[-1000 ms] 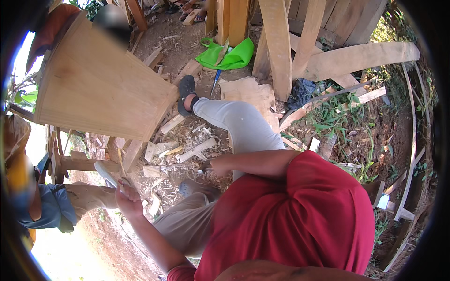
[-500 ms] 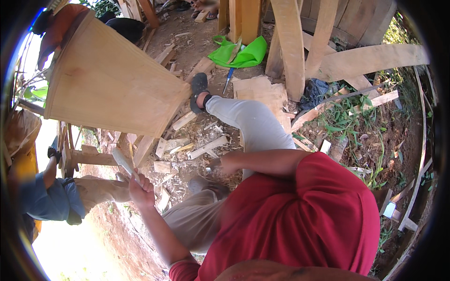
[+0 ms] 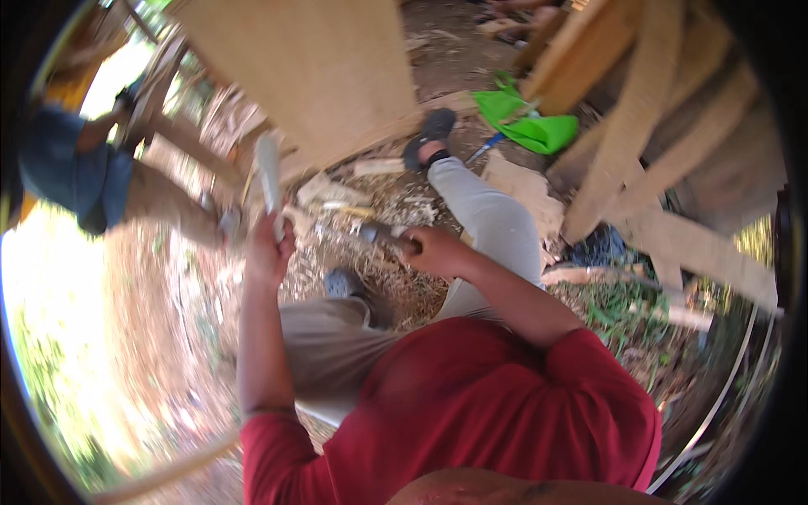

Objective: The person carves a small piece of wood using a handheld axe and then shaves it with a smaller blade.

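The left hand [image 3: 268, 248] is closed around a pale, flat wooden stick [image 3: 269, 181] that stands nearly upright just in front of a large plywood board [image 3: 311, 67]. The right hand [image 3: 433, 250] grips a dark-handled tool [image 3: 379, 233], too blurred to identify, pointing toward the stick. Wood scraps [image 3: 337, 194] litter the ground below. A green bag [image 3: 526, 126] lies beyond the outstretched leg, near leaning planks [image 3: 640, 143]. Another person [image 3: 76, 177] crouches to the left.
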Available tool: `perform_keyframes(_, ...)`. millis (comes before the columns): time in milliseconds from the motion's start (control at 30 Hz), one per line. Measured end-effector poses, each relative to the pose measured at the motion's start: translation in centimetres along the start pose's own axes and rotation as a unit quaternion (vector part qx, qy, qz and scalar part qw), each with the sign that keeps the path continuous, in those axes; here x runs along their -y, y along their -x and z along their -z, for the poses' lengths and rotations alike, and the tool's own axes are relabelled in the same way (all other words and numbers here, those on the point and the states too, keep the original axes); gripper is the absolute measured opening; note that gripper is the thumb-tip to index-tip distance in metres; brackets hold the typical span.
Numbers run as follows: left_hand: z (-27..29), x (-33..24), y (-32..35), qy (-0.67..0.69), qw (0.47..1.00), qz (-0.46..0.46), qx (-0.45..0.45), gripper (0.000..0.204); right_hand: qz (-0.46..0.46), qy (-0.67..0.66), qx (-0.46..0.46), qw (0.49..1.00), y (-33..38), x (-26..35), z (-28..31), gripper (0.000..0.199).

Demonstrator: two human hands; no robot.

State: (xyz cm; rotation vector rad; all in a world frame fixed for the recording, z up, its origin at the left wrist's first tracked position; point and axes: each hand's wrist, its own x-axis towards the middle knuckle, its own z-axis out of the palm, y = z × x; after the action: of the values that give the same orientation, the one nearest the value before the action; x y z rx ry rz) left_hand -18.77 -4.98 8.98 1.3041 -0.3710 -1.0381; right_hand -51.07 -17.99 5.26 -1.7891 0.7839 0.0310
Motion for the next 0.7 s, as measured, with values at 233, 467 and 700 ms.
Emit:
perform_keyframes(233,-0.8,-0.7,1.1,-0.021,0.998,0.011,0.050,0.031,0.020,0.089,-0.092,0.992,-3.0,-3.3,-1.2,0.049)
perform_keyframes(467,0.2,0.8,-0.4,-0.449,0.893,-0.014,-0.027,0.031,-0.082,-0.219,-0.007,0.972,-4.5,-5.2,-1.8,0.043)
perform_keyframes(700,0.7,5.0,-10.2,-0.673,0.735,-0.015,0.083,0.045,-0.279,-0.382,0.099,0.876,-9.4,-18.9,-6.2,0.013)
